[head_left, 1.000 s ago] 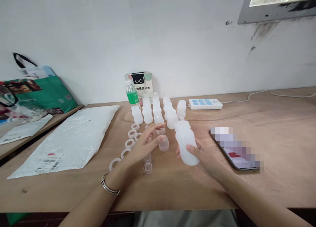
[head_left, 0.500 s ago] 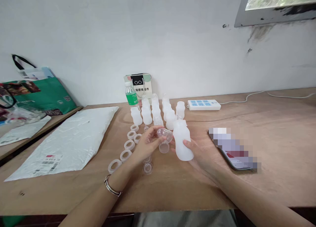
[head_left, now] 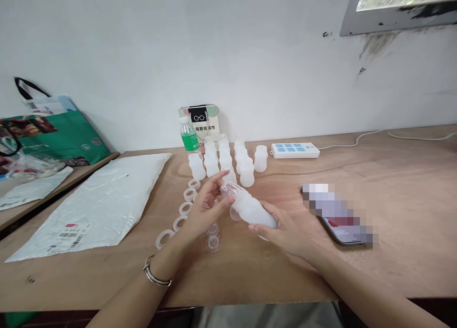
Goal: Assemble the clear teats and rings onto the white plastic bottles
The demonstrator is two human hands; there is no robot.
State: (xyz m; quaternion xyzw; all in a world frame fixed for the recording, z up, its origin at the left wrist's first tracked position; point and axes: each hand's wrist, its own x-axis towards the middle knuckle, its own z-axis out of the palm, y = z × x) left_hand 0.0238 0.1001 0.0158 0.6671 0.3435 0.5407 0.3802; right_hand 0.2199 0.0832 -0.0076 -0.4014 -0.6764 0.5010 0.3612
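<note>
My right hand is wrapped round a frosted white baby bottle, which lies tilted in the air with its top toward the left. A clear dome-shaped cap sits at the bottle's top end. My left hand holds that cap between thumb and fingers. Just below it on the table, partly covered, is another clear round piece. Several translucent screw rings lie in a row to the left. Beside them are clear, disc-like pieces, some hidden by my left hand.
Several white bottles stand in rows behind my hands. A green-labelled water bottle and a paper bag are at the wall. A power strip and phone lie right, a white mailer left.
The bottle has gone from upright to tilted leftward, and the clear cap in my left hand is now at its top. My right hand has turned with the bottle.
</note>
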